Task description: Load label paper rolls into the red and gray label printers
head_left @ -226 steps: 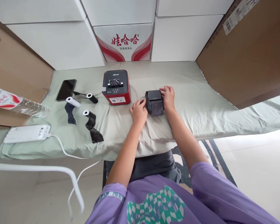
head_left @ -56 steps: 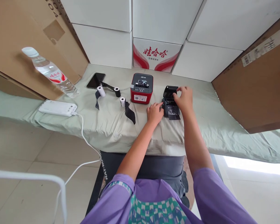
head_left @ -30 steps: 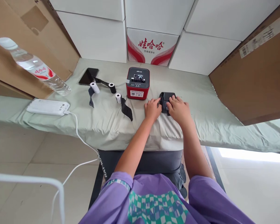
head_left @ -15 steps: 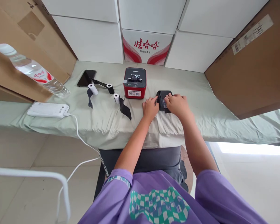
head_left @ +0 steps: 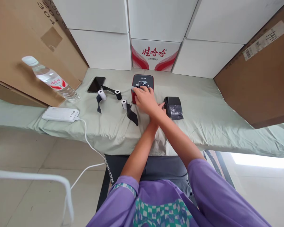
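A red-and-black label printer (head_left: 150, 80) stands upright on the cloth, a strip of black film showing at its top slot. My right hand (head_left: 145, 100) lies over its front edge, fingers stretched out and touching near the slot. My right forearm crosses above my left one. Against the left side of a smaller black portable printer (head_left: 172, 102) rests my left hand (head_left: 161, 107), partly hidden by my right arm, its visible fingers extended. A dark printed strip (head_left: 176, 110) hangs from the front of that smaller printer.
Left of the red printer lie white rolls (head_left: 124, 104) with black tails, a black roll (head_left: 118, 94) and a phone (head_left: 96, 84). A water bottle (head_left: 54, 80) and a white power bank (head_left: 60, 114) are farther left. Cardboard boxes (head_left: 262, 78) flank the cloth-covered surface (head_left: 203, 107).
My right hand has left the small black printer and moved left across my left arm onto the red printer. My left hand stays beside the small printer. The view has shifted slightly.
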`<state>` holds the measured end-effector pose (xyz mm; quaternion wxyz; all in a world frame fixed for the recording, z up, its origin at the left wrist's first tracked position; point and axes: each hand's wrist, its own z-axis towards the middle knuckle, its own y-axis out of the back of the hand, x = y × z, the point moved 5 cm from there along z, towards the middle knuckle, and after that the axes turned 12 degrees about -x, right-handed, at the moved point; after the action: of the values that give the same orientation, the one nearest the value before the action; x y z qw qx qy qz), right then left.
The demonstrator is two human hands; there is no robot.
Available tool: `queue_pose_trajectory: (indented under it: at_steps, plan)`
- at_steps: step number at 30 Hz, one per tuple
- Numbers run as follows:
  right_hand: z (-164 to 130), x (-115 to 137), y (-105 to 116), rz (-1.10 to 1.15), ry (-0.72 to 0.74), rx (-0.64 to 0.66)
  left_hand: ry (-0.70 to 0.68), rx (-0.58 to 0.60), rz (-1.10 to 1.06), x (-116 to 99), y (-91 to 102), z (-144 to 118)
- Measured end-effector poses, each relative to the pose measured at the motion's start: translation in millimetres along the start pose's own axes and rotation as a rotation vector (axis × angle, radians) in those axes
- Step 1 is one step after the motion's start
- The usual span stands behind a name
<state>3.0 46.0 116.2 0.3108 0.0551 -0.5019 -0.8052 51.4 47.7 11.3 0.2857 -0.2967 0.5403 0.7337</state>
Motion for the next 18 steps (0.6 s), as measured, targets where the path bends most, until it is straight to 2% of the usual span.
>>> queue_pose_trajectory:
  at_steps: [4,11,18]
  plan:
    - [19.5,6.6,-13.7,-0.060,0.014,-0.012,-0.014,0.028,-0.027,-4.4,-0.5,-0.5]
    - [21.7,11.1,-16.0,-0.124,0.104,-0.007,-0.018,0.048,-0.013,-8.5,6.4,-3.0]
    - [25.5,9.0,-16.1,-0.105,0.017,-0.004,-0.029,0.050,-0.016,-4.8,2.9,-3.0]
